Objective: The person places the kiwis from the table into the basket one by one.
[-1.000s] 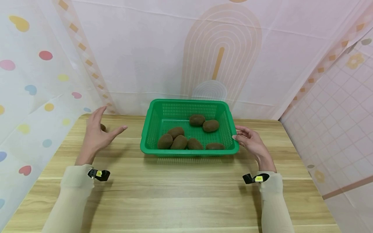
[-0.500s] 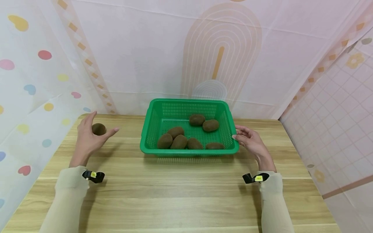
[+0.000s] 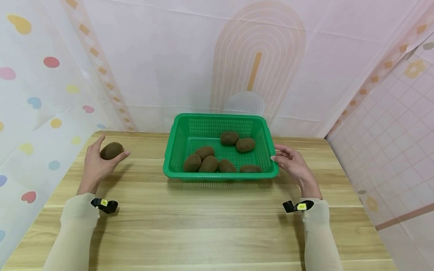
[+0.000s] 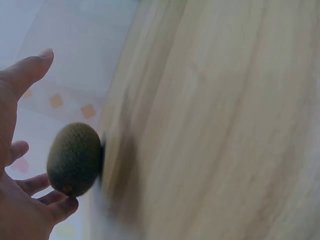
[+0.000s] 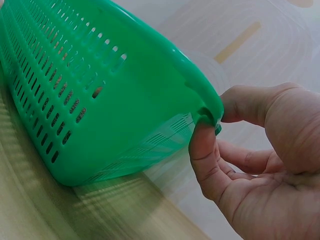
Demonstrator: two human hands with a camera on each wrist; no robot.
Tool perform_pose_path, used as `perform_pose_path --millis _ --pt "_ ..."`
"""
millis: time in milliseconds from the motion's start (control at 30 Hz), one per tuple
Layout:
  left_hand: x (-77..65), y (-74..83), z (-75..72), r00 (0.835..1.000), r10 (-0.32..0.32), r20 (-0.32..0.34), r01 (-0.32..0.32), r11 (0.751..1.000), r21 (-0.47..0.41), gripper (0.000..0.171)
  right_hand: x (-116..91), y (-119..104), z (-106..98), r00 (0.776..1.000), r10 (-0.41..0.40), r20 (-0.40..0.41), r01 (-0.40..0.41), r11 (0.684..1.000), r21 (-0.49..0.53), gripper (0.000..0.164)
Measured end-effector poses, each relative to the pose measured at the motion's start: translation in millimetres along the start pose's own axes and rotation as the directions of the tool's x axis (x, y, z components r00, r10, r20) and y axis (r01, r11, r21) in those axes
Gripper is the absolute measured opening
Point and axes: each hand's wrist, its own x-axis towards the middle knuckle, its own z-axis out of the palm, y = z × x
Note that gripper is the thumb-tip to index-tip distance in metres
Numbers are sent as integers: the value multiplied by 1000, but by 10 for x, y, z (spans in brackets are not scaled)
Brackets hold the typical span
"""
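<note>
A brown kiwi (image 3: 112,151) lies on the table at the far left. My left hand (image 3: 97,164) is spread around it, thumb held away on the near side. In the left wrist view, fingertips sit against or very close to one end of the kiwi (image 4: 75,159), while the thumb stands apart from it. Several more kiwis (image 3: 208,164) lie inside the green plastic basket (image 3: 220,175), mostly along its near side, with two towards the back right. My right hand (image 3: 294,164) pinches the basket's right rim between thumb and fingers, as the right wrist view shows.
The wooden table (image 3: 203,226) ends at a patterned cloth backdrop (image 3: 162,67), close behind the basket. Cloth also hangs at the left and right sides. A black wrist mount (image 3: 105,205) sits on the left sleeve and another mount (image 3: 298,206) on the right.
My left hand has moved left and towards me around the kiwi, which shows more fully now. Its thumb and fingers have drawn somewhat closer together. My right hand and the basket stay put.
</note>
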Motion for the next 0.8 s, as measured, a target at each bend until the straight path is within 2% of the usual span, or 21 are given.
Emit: perform_pose_path --millis 267,567,800 --pt "37 -138 15 999 -33 -9 33 998 -49 106 5 9 -7 1000 7 -8 -7 1000 -12 57" --pt "42 -183 30 999 -42 -29 42 999 -2 78 -3 -1 -6 1000 3 -6 -3 1000 -5 58" --pt "52 -200 44 997 -62 -55 63 998 16 73 -6 1 3 1000 -2 -3 2 1000 -8 58"
